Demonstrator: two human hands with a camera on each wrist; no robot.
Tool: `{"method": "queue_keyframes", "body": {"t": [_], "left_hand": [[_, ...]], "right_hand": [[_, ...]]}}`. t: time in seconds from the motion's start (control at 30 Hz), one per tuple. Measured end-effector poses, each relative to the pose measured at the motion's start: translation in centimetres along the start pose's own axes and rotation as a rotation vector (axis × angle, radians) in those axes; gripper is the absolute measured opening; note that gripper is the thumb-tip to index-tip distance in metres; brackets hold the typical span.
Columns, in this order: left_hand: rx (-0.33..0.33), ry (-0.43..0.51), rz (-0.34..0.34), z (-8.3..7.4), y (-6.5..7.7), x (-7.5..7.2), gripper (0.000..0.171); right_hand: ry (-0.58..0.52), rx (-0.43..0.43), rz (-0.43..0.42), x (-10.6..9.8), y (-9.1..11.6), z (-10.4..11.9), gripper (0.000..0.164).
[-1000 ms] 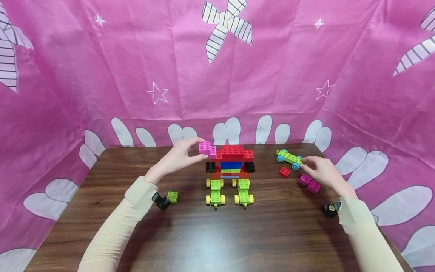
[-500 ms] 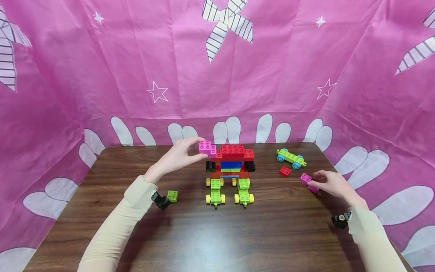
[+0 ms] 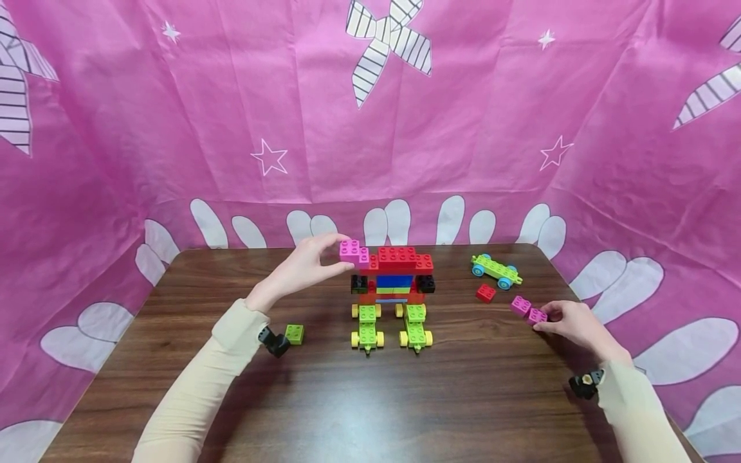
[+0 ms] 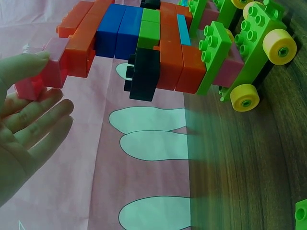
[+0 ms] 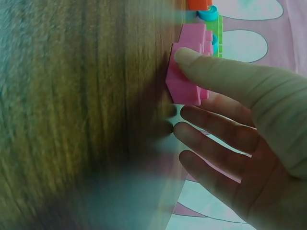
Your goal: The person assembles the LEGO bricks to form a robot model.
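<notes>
My left hand point(image 3: 301, 263) pinches a pink brick point(image 3: 349, 251) between thumb and fingers. That brick sits at the upper left of a toy brick figure point(image 3: 396, 258), joined to another pink brick point(image 3: 364, 257). Red, blue, green and black bricks form the figure's body, which stands on two lime wheeled bases with yellow wheels point(image 4: 279, 47). At the right of the table, my right hand point(image 3: 579, 326) pinches a magenta brick point(image 3: 538, 316), thumb on the near side. A second magenta brick point(image 3: 520, 305) lies right beside it; I cannot tell whether they are joined.
Behind the magenta bricks lie a small red brick point(image 3: 485, 292) and a lime wheeled base point(image 3: 494, 270) with blue wheels. A lime brick point(image 3: 294, 334) lies near my left wrist. Pink patterned cloth point(image 3: 312, 128) surrounds the back and sides of the wooden table point(image 3: 359, 411).
My right hand has left the blue-wheeled base, moved toward me and taken hold of the nearer magenta brick, which has shifted slightly. My left hand stays on the pink brick.
</notes>
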State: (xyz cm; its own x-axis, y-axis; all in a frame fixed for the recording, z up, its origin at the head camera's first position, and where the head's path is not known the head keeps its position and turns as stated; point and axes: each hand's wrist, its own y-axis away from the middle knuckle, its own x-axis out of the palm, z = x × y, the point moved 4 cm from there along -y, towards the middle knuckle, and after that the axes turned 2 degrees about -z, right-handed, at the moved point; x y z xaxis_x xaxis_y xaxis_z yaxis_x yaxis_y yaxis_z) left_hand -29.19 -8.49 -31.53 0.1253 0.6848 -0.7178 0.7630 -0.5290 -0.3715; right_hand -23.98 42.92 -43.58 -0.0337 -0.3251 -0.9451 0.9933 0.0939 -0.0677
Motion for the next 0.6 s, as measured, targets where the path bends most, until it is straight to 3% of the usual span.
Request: {"method": "queue_keyframes", "body": {"t": [0.27, 0.6], "left_hand": [[0.010, 0.006, 0.006, 0.1, 0.0, 0.0, 0.044], [0.019, -0.021, -0.012, 0.3, -0.1, 0.2, 0.044]], "right_hand": [[0.014, -0.017, -0.024, -1.4, 0.4, 0.4, 0.040], [0.020, -0.105, -0.143, -4.7, 0.1, 4.5, 0.037]]}}
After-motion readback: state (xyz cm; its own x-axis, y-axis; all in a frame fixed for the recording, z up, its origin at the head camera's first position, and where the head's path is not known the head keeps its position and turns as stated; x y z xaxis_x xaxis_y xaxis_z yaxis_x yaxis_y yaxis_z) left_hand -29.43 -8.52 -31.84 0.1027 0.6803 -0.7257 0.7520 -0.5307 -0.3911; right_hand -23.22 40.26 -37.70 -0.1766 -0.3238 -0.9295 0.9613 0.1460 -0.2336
